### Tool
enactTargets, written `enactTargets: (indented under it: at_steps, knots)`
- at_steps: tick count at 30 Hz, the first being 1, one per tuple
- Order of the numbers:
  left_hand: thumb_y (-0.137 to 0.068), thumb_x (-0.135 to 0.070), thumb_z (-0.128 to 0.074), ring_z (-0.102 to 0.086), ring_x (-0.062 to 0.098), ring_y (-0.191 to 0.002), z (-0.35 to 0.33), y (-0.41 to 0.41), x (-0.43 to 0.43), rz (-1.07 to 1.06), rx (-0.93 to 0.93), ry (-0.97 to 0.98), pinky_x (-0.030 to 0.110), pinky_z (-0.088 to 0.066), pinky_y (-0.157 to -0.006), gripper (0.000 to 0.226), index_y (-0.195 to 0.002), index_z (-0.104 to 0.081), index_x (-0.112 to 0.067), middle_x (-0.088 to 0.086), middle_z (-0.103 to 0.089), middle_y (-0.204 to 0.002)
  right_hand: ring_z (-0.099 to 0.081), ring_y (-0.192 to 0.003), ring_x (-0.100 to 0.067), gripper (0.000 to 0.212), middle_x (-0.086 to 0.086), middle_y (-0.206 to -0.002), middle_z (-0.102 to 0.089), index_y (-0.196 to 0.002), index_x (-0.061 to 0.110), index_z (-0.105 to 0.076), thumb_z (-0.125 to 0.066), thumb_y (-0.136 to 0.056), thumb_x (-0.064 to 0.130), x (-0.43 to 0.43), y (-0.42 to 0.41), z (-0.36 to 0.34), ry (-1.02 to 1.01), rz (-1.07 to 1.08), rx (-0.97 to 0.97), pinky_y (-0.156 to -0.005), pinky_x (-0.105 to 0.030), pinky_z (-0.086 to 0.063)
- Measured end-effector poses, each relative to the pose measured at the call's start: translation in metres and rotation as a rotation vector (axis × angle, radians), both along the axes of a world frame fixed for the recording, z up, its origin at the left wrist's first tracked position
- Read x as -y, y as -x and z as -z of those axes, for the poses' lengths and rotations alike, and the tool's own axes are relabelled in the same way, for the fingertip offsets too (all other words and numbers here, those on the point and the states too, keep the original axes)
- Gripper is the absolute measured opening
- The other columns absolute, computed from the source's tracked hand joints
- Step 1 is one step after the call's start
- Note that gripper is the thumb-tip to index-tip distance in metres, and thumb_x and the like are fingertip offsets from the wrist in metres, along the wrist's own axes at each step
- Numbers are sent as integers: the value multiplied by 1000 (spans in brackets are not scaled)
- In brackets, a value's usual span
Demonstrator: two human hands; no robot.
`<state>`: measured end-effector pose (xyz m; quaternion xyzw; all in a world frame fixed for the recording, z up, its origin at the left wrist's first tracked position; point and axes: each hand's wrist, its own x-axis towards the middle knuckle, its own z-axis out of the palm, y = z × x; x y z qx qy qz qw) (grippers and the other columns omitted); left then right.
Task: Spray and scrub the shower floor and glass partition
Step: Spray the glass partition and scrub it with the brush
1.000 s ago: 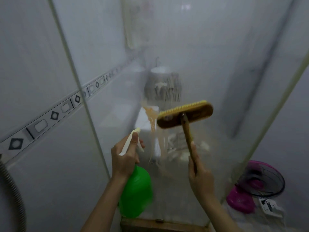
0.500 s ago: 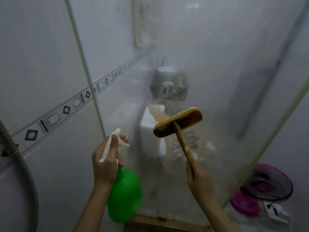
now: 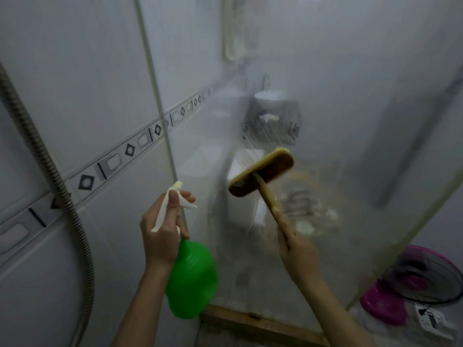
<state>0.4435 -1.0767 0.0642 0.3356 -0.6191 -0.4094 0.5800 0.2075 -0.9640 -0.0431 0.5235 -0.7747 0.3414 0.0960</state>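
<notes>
The frosted glass partition fills the middle and right of the head view, smeared with brownish streaks near its centre. My right hand grips the wooden handle of a brown scrub brush, whose head lies tilted against the glass. My left hand grips the white trigger head of a green spray bottle, held just left of the glass, nozzle pointing up and right. The shower floor is out of sight.
White tiled wall with a patterned border strip stands at left. A metal shower hose hangs along it. A wooden sill runs under the glass. A pink and dark fan sits beyond the glass edge at lower right.
The brush head has slid down and left across the glass and tilted more steeply. My left hand with the bottle sits further left and lower in view. The view has shifted right.
</notes>
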Motion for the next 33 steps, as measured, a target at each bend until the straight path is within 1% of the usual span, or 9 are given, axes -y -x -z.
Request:
enactTargets:
  at_steps: [5, 8, 11, 16, 21, 25, 28, 31, 33]
  knots:
    - [-96, -52, -42, -47, 13, -38, -2, 3, -3, -5, 11, -15, 19, -41, -42, 34, -93, -68, -32, -14, -75, -86, -32, -37, -14, 60, 2, -58, -42, -148, 36, -28, -51, -96, 20, 65, -17, -52, 79, 17, -233, -34, -20, -12]
    - [-95, -53, -42, -47, 15, -37, -1, 0, -4, 12, -10, 4, 18, -40, -43, 37, -92, -69, -28, -9, -76, -89, -43, -38, -15, 64, -1, -63, -57, -150, 42, -14, -44, -96, 25, 14, 9, -10, 0, -37, -158, -31, -27, -30]
    - [-96, -51, -42, -47, 16, -36, 3, -1, -4, 26, -5, 2, 18, -40, -42, 41, -91, -70, -21, -6, -76, -89, -45, -37, -9, 76, 4, -58, -52, -148, 51, -1, -50, -97, 22, -39, 20, 19, -113, -3, -63, -32, -23, -38]
    - [-95, -53, -43, -49, 15, -37, 7, 6, -8, 39, 34, -20, 20, -40, -41, 45, -92, -70, -18, -6, -76, -91, -26, -36, -9, 52, 6, -52, -35, -148, 32, -26, -37, -98, 28, 35, 0, -47, 116, -17, -170, -37, -13, -7]
    - [-95, -51, -43, -49, 16, -39, 4, 18, -15, 64, 10, -15, 21, -40, -41, 35, -92, -70, -28, -6, -76, -91, -42, -41, -13, 52, 2, -60, -49, -151, 36, -20, -39, -103, 28, 10, 17, -20, 71, -13, -40, -34, -30, -32]
    - [-97, -48, -44, -48, 19, -37, 11, 29, -21, 119, 38, 6, 24, -39, -42, 39, -91, -71, -22, -2, -76, -89, -44, -38, -6, 57, 11, -54, -45, -148, 31, -28, -51, -96, 23, -72, 19, 51, -56, 120, 168, -35, -18, -35]
    - [-96, -50, -44, -48, 20, -36, 16, 41, -24, 153, 55, -17, 24, -40, -42, 39, -94, -71, -23, -3, -76, -89, -39, -37, -2, 65, 15, -55, -41, -148, 37, -17, -53, -97, 17, -50, 21, 20, 77, 82, 156, -35, -13, -30]
    - [-96, -50, -43, -48, 20, -37, 16, 53, -25, 171, 67, -19, 23, -41, -42, 39, -94, -71, -23, -6, -76, -87, -46, -42, -8, 53, 1, -67, -59, -150, 37, -16, -37, -102, 31, -9, 34, -35, 285, 60, 113, -38, -23, -38]
    - [-97, -51, -42, -47, 20, -37, 14, 60, -26, 190, 65, -7, 24, -40, -42, 37, -93, -71, -28, -6, -76, -88, -43, -41, -6, 52, 10, -66, -55, -150, 31, -18, -39, -103, 26, -11, 38, -34, 325, 79, 113, -41, -12, -32]
